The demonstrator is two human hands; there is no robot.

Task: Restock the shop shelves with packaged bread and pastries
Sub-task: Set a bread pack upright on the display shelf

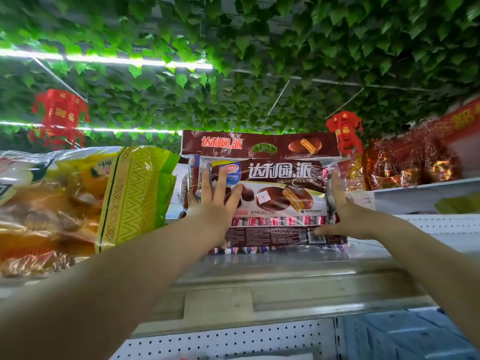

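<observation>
you're shelving: left hand [215,203] and right hand [342,211] press flat-fingered on the pie bag [280,188] at the front edge of the shelf [285,276]; next, slide it back.

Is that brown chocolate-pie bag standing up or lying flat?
Upright: the brown plastic chocolate-pie bag has its handle flap on top, with the left hand and right hand pressed flat against it.

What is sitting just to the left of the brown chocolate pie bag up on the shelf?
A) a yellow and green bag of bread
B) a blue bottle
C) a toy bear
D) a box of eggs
A: a yellow and green bread bag lies beside the chocolate pie bag, on its left, on the same shelf.
</observation>
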